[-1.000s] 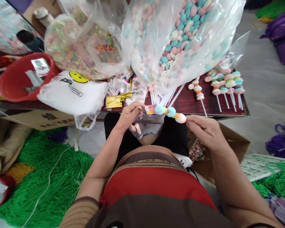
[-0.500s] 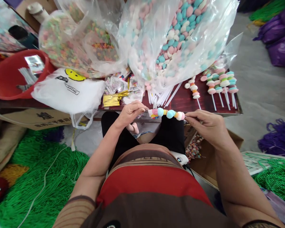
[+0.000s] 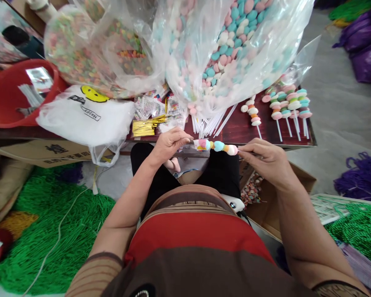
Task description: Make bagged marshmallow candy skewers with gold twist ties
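Over my lap, level with the table's front edge, a skewer of puffy sweets (image 3: 219,146) in blue, orange, white and pink lies sideways between my hands. My right hand (image 3: 267,161) pinches its right end between thumb and fingers; the stick there is mostly hidden. At the left end, a small printed clear bag (image 3: 201,144) covers the first blue sweet. My left hand (image 3: 170,145) has thumb and fingertips closed on the far end of that bag.
Bulging clear bags of sweets (image 3: 231,49) fill the table's back. White sticks (image 3: 212,123), gold twist ties (image 3: 145,127) and finished skewers (image 3: 292,103) lie along the front. A red basin (image 3: 6,111) stands left; an open carton (image 3: 268,210) sits below right.
The printed bag now reaches further over the first blue sweet. The skewer and my right hand have shifted slightly left, towards my left hand.
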Action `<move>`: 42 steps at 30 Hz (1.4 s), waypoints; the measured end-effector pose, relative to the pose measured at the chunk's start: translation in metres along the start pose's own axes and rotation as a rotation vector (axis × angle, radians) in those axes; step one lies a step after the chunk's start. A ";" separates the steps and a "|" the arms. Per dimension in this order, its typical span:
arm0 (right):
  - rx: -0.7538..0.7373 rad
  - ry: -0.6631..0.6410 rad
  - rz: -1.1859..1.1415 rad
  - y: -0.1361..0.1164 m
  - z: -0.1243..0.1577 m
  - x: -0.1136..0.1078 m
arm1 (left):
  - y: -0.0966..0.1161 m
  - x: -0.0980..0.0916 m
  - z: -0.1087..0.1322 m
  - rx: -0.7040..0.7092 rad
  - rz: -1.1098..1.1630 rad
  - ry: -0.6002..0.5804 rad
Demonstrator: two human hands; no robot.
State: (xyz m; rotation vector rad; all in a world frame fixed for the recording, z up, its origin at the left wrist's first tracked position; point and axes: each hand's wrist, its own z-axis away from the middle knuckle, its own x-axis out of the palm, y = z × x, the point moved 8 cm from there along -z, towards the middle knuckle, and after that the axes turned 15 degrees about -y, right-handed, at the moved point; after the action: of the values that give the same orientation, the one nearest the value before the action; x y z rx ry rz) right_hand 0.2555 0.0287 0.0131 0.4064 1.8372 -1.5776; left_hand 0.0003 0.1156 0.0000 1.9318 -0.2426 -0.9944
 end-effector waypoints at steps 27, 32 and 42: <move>0.097 -0.011 -0.035 0.010 0.002 0.009 | 0.005 0.000 0.002 -0.028 0.085 -0.166; 0.089 0.007 -0.047 0.010 0.000 0.012 | 0.002 0.000 0.001 -0.031 0.140 -0.179; 0.089 -0.017 -0.054 0.009 -0.005 0.024 | 0.009 0.003 -0.002 -0.182 0.142 -0.135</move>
State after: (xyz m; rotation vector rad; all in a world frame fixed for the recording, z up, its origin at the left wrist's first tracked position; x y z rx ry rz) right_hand 0.2418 0.0312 -0.0094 0.3845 1.7831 -1.6993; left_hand 0.0060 0.1105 0.0060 1.6618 -0.3498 -1.0173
